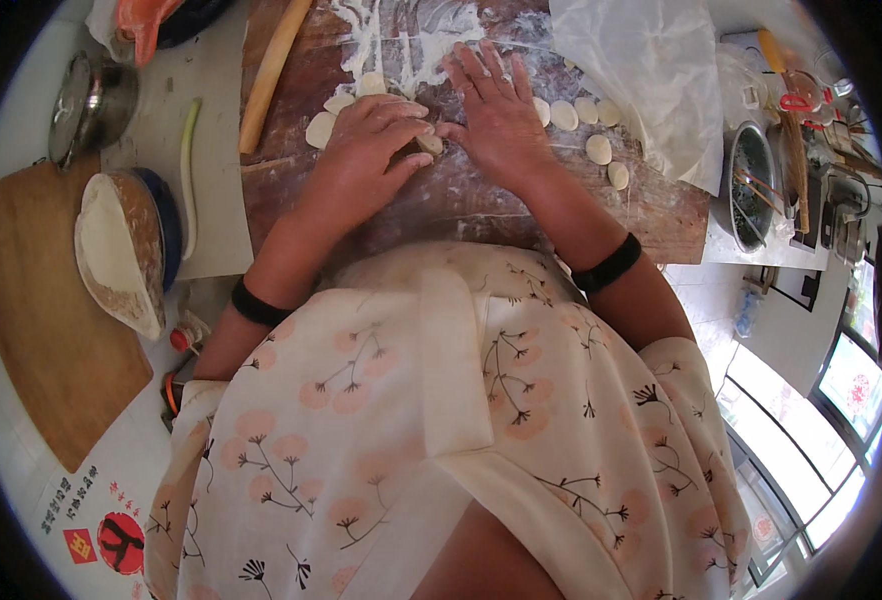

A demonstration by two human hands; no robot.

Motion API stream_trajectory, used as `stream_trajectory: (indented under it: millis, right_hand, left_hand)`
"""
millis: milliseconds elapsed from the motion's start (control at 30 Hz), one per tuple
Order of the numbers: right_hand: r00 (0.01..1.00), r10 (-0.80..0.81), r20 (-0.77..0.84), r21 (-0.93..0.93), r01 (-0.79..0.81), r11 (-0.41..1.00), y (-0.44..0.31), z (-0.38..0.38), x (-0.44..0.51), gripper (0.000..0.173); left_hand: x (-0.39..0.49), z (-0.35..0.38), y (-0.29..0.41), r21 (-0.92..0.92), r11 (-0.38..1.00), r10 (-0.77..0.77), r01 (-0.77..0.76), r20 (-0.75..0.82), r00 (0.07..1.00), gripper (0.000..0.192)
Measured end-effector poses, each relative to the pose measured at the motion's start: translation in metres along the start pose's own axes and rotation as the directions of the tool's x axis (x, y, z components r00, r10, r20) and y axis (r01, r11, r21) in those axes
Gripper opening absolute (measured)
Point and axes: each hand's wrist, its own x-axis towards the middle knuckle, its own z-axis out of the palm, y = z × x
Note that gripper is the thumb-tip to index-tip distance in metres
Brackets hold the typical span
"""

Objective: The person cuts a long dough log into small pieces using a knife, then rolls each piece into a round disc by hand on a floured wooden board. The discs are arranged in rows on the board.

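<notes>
My left hand (370,146) is bent over the wooden board (291,187), with a small dough piece (430,143) between its thumb and fingertips. My right hand (499,120) lies palm down with its fingers apart, the thumb tip close to that piece. What is under the right palm is hidden. Flattened dough rounds (321,130) sit beside and partly behind the left hand. To the right of the right hand are several small dough pieces (564,115). Loose white flour (411,45) is spread beyond both hands.
A wooden rolling pin (272,79) lies along the board's left part. Clear plastic sheeting (643,82) covers its far right. A metal bowl (750,187) with dark green contents and chopsticks stands right. Left are a flour bag (115,247), a green onion (189,180) and a lidded pot (92,105).
</notes>
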Motion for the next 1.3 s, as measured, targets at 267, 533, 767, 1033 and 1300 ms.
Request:
stream_trajectory:
  millis: [267,533,767,1033,1300]
  right_hand:
    - [0.999,-0.023,-0.031,0.052,0.025,0.998,0.000,-0.001,-0.005,0.073]
    - [0.978,0.187,-0.098,-0.210,-0.204,0.956,0.032,-0.002,0.014,0.052]
    - [0.987,-0.057,-0.152,0.363,0.109,0.925,0.012,-0.012,-0.028,0.027]
    - [0.959,0.070,-0.275,0.677,0.142,0.722,-0.007,-0.037,-0.032,0.017]
    - [0.974,0.182,-0.137,0.917,0.056,0.394,-0.013,-0.074,-0.026,0.026]
  left_hand:
    - [-0.001,0.002,-0.003,0.034,0.996,0.082,-0.084,0.062,0.995,0.035]
    - [0.004,0.005,-0.003,0.075,0.989,0.118,-0.124,0.078,0.990,0.032]
    - [0.008,0.014,-0.001,-0.022,0.996,0.087,-0.085,0.100,0.991,0.029]
    - [0.028,0.006,0.010,-0.607,0.687,-0.320,0.400,0.241,0.916,0.031]
    - [0.032,-0.010,0.012,-0.884,0.185,-0.341,0.428,0.351,0.872,0.032]
